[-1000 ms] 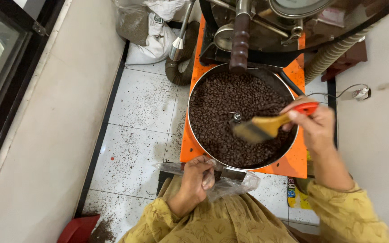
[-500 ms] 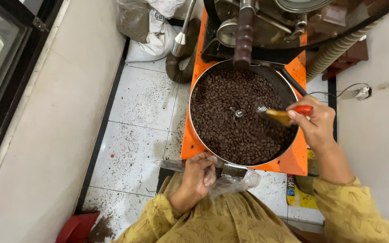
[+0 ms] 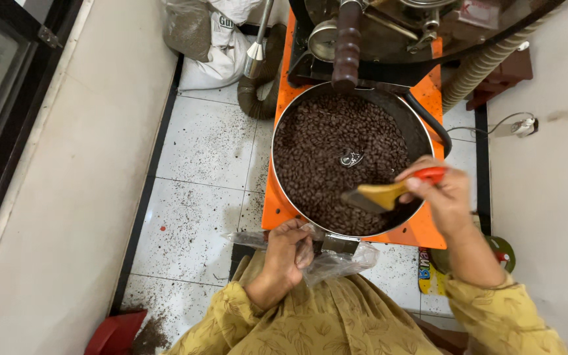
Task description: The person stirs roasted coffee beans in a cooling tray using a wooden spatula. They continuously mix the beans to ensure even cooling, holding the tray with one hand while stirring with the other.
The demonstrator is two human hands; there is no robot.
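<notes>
Two bare hands work at a round metal cooling tray [image 3: 284, 141] heaped with dark roasted coffee beans [image 3: 327, 164], seen from the head camera. The right hand [image 3: 445, 197], fingers wrapped round a red-handled brush with a pale wooden head [image 3: 389, 194], now sweeps nearer the tray's right rim than a second ago. The left hand [image 3: 288, 253] stays clenched on a clear plastic bag [image 3: 336, 263] below the front edge, apparently at an outlet.

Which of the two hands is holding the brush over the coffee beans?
The right hand holds the brush over the round pan of beans. The left hand grips a clear plastic bag below the pan instead.
</notes>
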